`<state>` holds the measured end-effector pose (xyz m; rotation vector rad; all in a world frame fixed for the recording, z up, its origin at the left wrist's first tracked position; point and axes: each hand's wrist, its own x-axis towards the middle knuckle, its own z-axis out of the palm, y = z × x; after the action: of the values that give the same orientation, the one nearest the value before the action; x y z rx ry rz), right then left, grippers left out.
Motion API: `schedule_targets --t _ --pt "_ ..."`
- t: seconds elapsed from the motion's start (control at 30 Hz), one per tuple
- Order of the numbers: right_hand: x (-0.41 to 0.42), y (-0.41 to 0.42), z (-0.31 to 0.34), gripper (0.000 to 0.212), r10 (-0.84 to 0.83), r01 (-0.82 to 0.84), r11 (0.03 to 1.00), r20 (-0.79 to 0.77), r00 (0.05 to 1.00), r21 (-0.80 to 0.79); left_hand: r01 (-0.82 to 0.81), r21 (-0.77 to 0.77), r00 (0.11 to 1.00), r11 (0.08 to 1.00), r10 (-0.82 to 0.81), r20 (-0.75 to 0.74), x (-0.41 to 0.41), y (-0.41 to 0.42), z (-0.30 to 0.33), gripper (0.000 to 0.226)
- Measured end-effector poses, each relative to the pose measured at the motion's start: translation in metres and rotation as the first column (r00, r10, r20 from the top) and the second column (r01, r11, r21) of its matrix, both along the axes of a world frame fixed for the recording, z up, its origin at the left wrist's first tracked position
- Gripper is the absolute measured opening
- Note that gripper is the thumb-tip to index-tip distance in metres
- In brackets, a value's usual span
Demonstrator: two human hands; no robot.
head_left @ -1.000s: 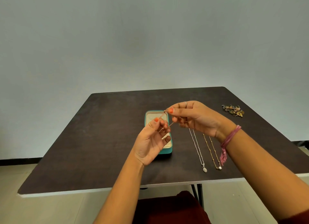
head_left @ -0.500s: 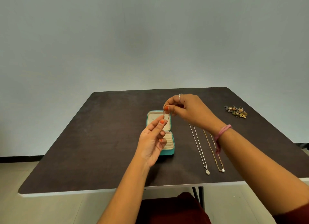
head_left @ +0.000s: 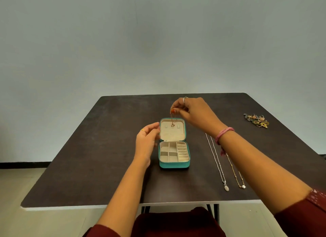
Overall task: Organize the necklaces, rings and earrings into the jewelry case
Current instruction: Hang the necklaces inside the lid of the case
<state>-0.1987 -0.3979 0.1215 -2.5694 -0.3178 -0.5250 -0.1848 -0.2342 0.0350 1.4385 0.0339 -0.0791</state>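
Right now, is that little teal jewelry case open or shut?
Open. The jewelry case has its lid laid back, showing the beige divided compartments in the base, which look empty.

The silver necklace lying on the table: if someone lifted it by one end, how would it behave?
The silver necklace is a thin chain, so it would likely hang limp and feel light. Its small pendant would probably swing. It lies close beside the gold necklace, so tangling seems possible.

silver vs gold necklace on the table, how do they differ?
The silver necklace is a plain pale chain; the gold necklace is yellow with small beads along it. The silver necklace ends in an oval pendant, the gold necklace in a small round pale one. Both lie stretched out side by side, right of the jewelry case.
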Motion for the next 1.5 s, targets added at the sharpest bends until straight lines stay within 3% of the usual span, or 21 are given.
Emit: schedule_targets --t 0.07,0.17,0.23,0.37,0.5,0.67,0.93,1.23,1.5 --pt "0.004 -0.002 -0.004 0.011 -0.011 0.011 1.000 -0.017 1.000 -0.013 -0.117 0.219 0.992 0.969 0.105 0.066 0.011 0.006 -0.018 0.016" --pt "0.008 -0.003 -0.010 0.014 -0.028 0.026 0.999 -0.042 0.999 -0.043 -0.121 0.554 0.989 0.824 0.053 0.138 0.019 0.011 -0.047 0.026" --pt "0.010 -0.003 -0.014 0.015 -0.033 0.029 0.997 -0.056 0.998 -0.069 -0.096 0.643 0.991 0.760 0.014 0.131 0.019 0.007 -0.051 0.035" --pt "0.014 0.000 -0.020 0.016 -0.033 0.024 0.993 -0.071 0.997 -0.117 -0.089 0.690 0.995 0.718 0.039 0.087 0.028 -0.002 -0.048 0.043" --pt "0.017 0.003 -0.024 0.018 -0.040 0.027 0.984 -0.072 0.997 -0.175 -0.116 0.703 0.991 0.701 0.039 0.125 0.038 -0.003 -0.056 0.037" --pt "0.022 0.006 -0.031 0.021 -0.067 0.045 0.969 -0.082 0.994 -0.241 -0.150 0.647 0.987 0.748 0.070 0.148 0.041 -0.002 -0.061 0.032" --pt "0.031 0.016 -0.047 0.022 -0.099 0.075 0.935 -0.053 0.994 -0.346 -0.109 0.648 0.987 0.754 0.004 0.161 0.036 0.001 -0.057 0.041" --pt "0.047 0.017 -0.055 0.030 -0.173 0.176 0.868 0.050 0.984 -0.464 0.001 0.415 0.986 0.910 -0.070 0.149 0.032 0.008 -0.058 0.032" --pt "0.051 0.020 -0.056 0.028 -0.187 0.201 0.881 0.076 0.979 -0.428 0.083 0.321 0.975 0.943 -0.144 0.171 0.030 0.015 -0.056 0.018"
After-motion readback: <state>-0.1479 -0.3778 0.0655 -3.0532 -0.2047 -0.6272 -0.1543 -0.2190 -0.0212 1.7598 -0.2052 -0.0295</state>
